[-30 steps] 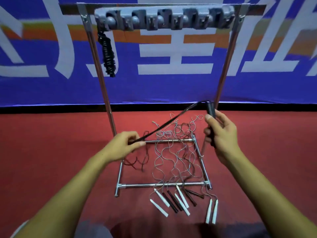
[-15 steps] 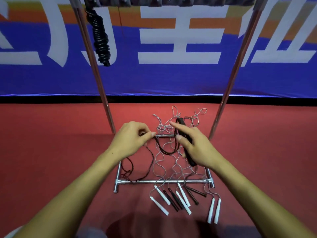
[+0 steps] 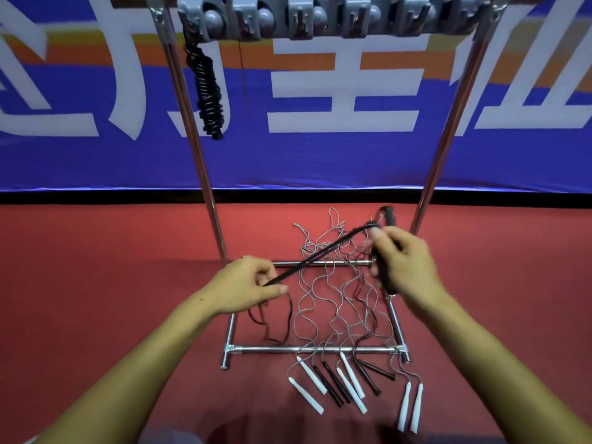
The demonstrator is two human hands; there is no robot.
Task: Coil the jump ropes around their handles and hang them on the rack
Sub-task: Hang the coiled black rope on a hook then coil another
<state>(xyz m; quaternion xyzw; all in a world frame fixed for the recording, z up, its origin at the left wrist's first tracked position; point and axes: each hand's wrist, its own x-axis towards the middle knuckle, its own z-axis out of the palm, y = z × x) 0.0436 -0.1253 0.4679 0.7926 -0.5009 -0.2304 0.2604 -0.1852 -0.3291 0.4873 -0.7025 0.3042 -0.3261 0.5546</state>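
My right hand (image 3: 405,267) grips a pair of black jump-rope handles (image 3: 384,277), their tops sticking out above my fingers. The black cord (image 3: 320,254) runs taut from the handle tops down-left to my left hand (image 3: 246,285), which pinches it between thumb and fingers. The cord's slack (image 3: 275,325) hangs below the left hand to the floor. A metal rack (image 3: 205,174) stands in front, with a grey hook bar (image 3: 336,17) along its top. One coiled black rope (image 3: 208,91) hangs from the leftmost hook.
Several loose ropes with white handles (image 3: 309,392) and black handles (image 3: 333,382) lie tangled across the rack's base frame (image 3: 314,349) on the red floor. A blue banner (image 3: 320,155) stands behind the rack.
My hands came together half a second ago and have spread apart again, pulling the black cord taut. The view tilted up, so the hook bar shows again.
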